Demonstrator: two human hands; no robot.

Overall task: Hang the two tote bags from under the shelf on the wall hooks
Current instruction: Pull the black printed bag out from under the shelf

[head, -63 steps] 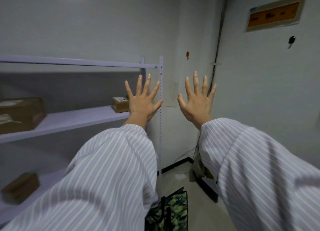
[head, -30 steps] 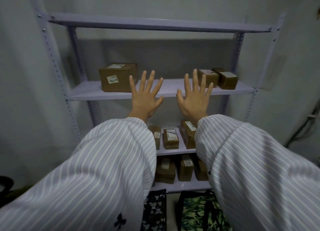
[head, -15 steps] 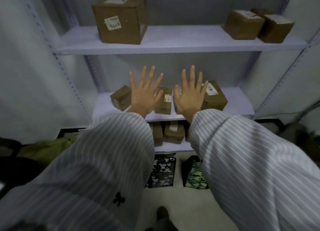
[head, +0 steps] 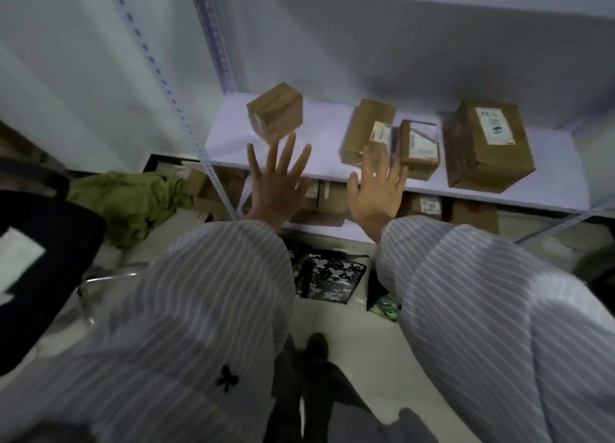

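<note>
Both hands raised, palms away, fingers spread wide, nothing held: left hand (head: 278, 184) in front of the shelf edge, right hand (head: 377, 189) just beside it, somewhat blurred. Striped sleeves (head: 213, 309) filling much of the lower view.

Down between the sleeves, on the pale floor (head: 336, 319) under the lowest shelf board: black tote bag with white pattern (head: 327, 278), standing, partly hidden by the left sleeve. Just right of it, camouflage tote bag (head: 382, 304), only a green corner showing past the right sleeve. Neither bag touched by either hand.

Above the bags, white shelf (head: 326, 123) with perforated metal uprights. On it, small cardboard box (head: 274, 114) at left, turned at an angle; two narrow boxes (head: 391, 134) with labels near the middle, close together; large labelled box (head: 487, 144) at right. More cardboard boxes (head: 429, 206) on the lower board, half hidden behind the hands.

Left of the shelf, crumpled green cloth (head: 133, 196) on the floor against the white wall. Dark object (head: 40, 259) at the far left edge, identity unclear. Dark shoe (head: 316, 346) at bottom centre.
</note>
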